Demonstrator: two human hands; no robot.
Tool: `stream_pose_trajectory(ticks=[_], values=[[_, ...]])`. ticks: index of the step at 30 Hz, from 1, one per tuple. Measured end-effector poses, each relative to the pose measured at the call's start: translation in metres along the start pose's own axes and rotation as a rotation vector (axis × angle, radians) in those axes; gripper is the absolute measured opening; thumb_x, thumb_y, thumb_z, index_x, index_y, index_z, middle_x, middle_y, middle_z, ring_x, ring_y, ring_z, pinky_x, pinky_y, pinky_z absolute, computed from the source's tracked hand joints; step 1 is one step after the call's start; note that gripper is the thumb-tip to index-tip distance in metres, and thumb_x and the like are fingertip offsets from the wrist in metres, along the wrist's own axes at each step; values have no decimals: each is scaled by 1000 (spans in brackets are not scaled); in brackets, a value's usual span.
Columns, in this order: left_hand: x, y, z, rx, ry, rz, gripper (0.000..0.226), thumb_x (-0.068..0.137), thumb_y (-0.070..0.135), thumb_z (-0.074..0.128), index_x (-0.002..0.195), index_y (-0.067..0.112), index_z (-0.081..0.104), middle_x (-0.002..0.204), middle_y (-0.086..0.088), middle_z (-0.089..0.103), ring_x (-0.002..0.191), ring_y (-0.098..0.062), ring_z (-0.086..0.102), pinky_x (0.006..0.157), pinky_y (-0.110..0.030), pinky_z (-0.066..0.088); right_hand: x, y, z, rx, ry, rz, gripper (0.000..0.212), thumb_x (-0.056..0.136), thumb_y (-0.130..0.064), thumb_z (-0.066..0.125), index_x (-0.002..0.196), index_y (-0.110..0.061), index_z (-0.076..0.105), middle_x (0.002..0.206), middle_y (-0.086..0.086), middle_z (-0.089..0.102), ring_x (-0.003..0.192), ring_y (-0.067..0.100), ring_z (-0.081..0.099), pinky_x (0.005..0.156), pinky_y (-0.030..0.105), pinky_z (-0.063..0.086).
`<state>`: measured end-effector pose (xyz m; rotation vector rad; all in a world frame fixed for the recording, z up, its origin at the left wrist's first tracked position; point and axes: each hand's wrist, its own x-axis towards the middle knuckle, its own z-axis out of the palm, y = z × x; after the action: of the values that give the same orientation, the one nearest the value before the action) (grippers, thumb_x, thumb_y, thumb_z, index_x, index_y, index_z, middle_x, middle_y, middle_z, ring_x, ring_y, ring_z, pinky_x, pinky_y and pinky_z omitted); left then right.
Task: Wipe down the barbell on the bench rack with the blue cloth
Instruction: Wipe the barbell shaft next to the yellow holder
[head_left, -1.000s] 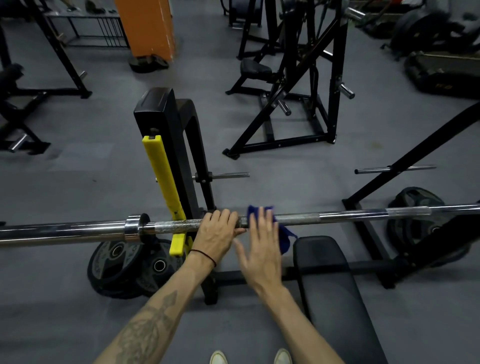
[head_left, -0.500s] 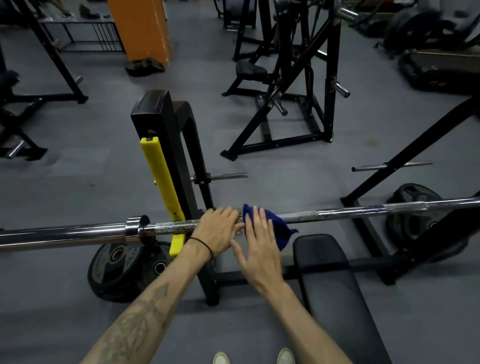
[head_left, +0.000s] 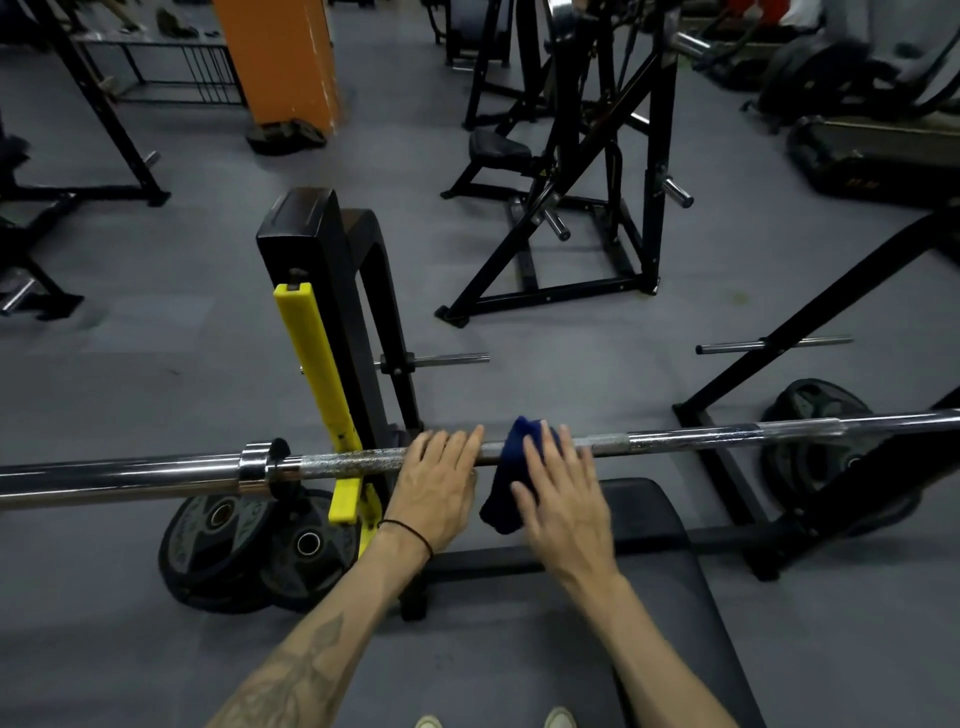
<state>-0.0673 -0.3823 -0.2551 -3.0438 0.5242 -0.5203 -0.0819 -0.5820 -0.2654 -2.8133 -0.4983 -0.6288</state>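
The steel barbell (head_left: 727, 434) lies across the bench rack, running left to right. My left hand (head_left: 436, 486) grips its knurled part just right of the yellow-padded rack upright (head_left: 317, 374), fingers curled over the top and thumb below. The blue cloth (head_left: 506, 493) is draped over the bar right beside that hand and hangs down on the near side. My right hand (head_left: 563, 501) lies on the cloth with straight, spread fingers, pressing it against the bar.
The black bench pad (head_left: 665, 597) sits below the bar under my right arm. Weight plates (head_left: 249, 551) lean at the left rack foot, and another plate (head_left: 815, 410) lies at the right. A black plate-loaded machine (head_left: 587, 171) and an orange pillar (head_left: 280, 57) stand beyond.
My right hand has slid the cloth a little to the right along the bar, away from my left hand. More of the cloth hangs on the near side. The left hand stays put.
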Motion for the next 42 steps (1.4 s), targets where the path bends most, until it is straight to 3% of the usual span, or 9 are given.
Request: stream_pose_trajectory(ticks=[5, 11, 17, 21, 23, 28, 34, 37, 42], values=[[8, 7, -3, 40, 68, -47, 47, 100, 48, 40, 126, 13, 57, 98, -5, 55, 84, -26, 51, 84, -41, 44, 9, -37, 0, 198, 67, 391, 69, 110, -52, 24, 161, -5, 28, 171, 12, 17, 160, 27, 5, 129, 48, 9], [16, -5, 6, 54, 126, -6, 52, 104, 55, 31, 103, 13, 61, 83, -5, 55, 70, -23, 52, 63, -38, 45, 0, -13, 1, 61, -8, -27, 64, 109, -47, 36, 158, -5, 38, 169, 11, 25, 158, 27, 18, 127, 49, 18], [23, -10, 2, 27, 104, 64, 49, 103, 55, 34, 98, 15, 61, 79, -2, 57, 65, -22, 55, 59, -36, 46, 5, -30, -3, 270, 50, 358, 76, 108, -60, 24, 161, -5, 28, 171, 11, 17, 161, 26, 4, 130, 44, 6], [34, -14, -14, -8, -14, 51, 40, 99, 51, 35, 84, 23, 58, 65, 1, 61, 51, -22, 60, 46, -32, 46, 1, -27, 1, 212, -30, 43, 72, 109, -56, 33, 160, -5, 32, 170, 12, 21, 159, 26, 14, 129, 43, 11], [43, -9, -27, -5, -129, -23, 42, 103, 46, 29, 90, 25, 63, 69, -2, 67, 57, -25, 65, 52, -35, 52, -1, 11, -2, 94, 28, -19, 63, 109, -46, 38, 156, -5, 42, 168, 13, 28, 157, 29, 25, 128, 47, 16], [65, -5, -34, -38, -305, -143, 49, 107, 39, 25, 102, 18, 68, 91, -10, 72, 85, -32, 68, 72, -40, 50, 7, -12, -5, 260, 63, 392, 76, 108, -60, 25, 160, -5, 31, 170, 10, 20, 160, 24, 8, 129, 46, 9], [34, 2, -22, 45, -68, -50, 35, 100, 33, 35, 87, 22, 65, 75, 2, 60, 63, -21, 60, 56, -35, 46, -1, -6, -4, 201, -52, 35, 72, 108, -56, 34, 161, -7, 31, 171, 12, 21, 160, 23, 13, 129, 42, 10], [30, 7, -18, -8, -46, -97, 36, 103, 40, 29, 92, 27, 61, 84, 6, 59, 77, -19, 56, 75, -36, 44, -3, 26, -12, 155, 20, 185, 69, 109, -52, 30, 161, -6, 32, 167, 15, 28, 158, 28, 21, 129, 45, 12], [39, 11, -16, -46, -25, -162, 47, 102, 42, 24, 87, 26, 65, 83, 4, 64, 78, -21, 59, 77, -40, 46, 6, -33, -3, 324, -21, 292, 80, 107, -63, 25, 163, -7, 18, 172, 12, 9, 160, 19, -3, 130, 39, 0]])
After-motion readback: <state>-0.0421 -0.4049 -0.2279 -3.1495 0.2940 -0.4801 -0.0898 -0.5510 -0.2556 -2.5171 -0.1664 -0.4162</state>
